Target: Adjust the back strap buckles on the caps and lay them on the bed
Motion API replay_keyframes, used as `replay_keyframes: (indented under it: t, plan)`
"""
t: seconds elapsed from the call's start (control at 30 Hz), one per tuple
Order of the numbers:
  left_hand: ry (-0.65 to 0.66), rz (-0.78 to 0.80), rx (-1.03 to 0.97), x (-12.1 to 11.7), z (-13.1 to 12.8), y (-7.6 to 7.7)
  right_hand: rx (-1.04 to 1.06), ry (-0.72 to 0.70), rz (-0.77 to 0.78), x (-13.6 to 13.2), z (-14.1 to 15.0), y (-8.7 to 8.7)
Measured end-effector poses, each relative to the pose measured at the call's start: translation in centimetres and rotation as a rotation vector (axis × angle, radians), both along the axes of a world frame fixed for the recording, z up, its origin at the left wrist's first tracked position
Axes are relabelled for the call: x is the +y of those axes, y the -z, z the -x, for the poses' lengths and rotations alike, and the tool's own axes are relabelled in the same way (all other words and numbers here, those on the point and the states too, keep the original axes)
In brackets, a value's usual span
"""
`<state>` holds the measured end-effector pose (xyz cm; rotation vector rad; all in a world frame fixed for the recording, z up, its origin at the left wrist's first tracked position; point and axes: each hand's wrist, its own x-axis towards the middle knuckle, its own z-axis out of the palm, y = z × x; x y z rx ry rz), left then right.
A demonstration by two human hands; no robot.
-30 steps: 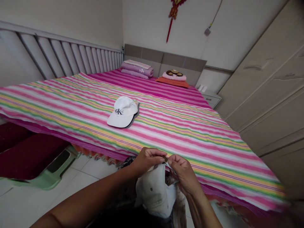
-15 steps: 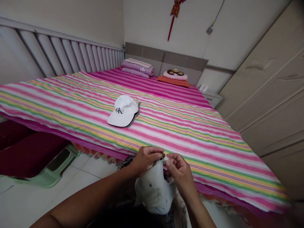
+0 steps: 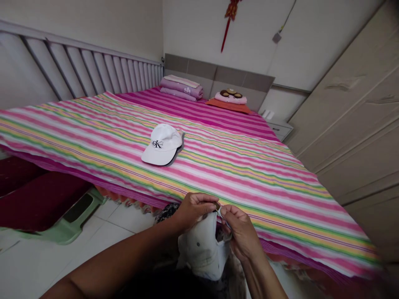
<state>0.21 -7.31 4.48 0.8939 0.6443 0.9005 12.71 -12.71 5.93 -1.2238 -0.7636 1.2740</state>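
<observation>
A pale, off-white cap point(image 3: 201, 251) with small eyelets rests low in front of me, over my lap, its back opening toward my hands. At that opening, my left hand point(image 3: 195, 209) pinches a small brass-coloured buckle point(image 3: 217, 206) between thumb and fingers. Close on its right, my right hand point(image 3: 240, 228) has thumb and forefinger closed on the end of the cap's light strap point(image 3: 220, 211), right by the buckle. How far the strap passes through the buckle is hidden by the fingers. Another white cap point(image 3: 163, 143) with black letters lies on the bed beyond.
A bed with a striped sheet point(image 3: 271, 199) fills the middle. Folded purple bedding point(image 3: 182, 88) and a pink folded item point(image 3: 231, 99) lie near the headboard point(image 3: 240, 83). Green stools point(image 3: 84, 211) with dark red covers stand at left, a wardrobe point(image 3: 349, 112) at right.
My right hand has shifted slightly right and down, its thumb and forefinger still pinching the strap. The left hand stays at the buckle. The cap on the bed has not moved.
</observation>
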Motion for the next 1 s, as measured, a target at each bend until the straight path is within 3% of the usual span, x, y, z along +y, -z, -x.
replay_keyframes:
  t: [0.2, 0.37, 0.5, 0.63, 0.8, 1.0]
  plan:
    - [-0.005, -0.024, 0.055, 0.0, 0.1, 0.4, -0.134, -0.008, -0.018, 0.2, -0.3, 0.3]
    - [-0.021, -0.244, 0.231, 0.2, 0.6, 0.0, -0.093, 0.016, -0.021, 0.2, -0.2, 0.6]
    - [0.071, -0.030, 0.173, 0.5, 0.7, 0.0, -0.140, 0.013, -0.030, 0.3, -0.1, 0.8]
    - [0.076, 0.123, 0.100, 0.8, 0.8, -0.1, -0.182, -0.016, -0.019, 0.4, -0.1, 0.9]
    - [0.056, 0.187, 0.087, 1.0, 0.9, -0.7, -0.216, -0.064, 0.007, 0.4, -0.5, 0.8]
    - [0.145, 0.218, 0.037, 0.9, 1.1, -0.4, -0.168, -0.068, 0.023, 0.5, -0.8, 0.9]
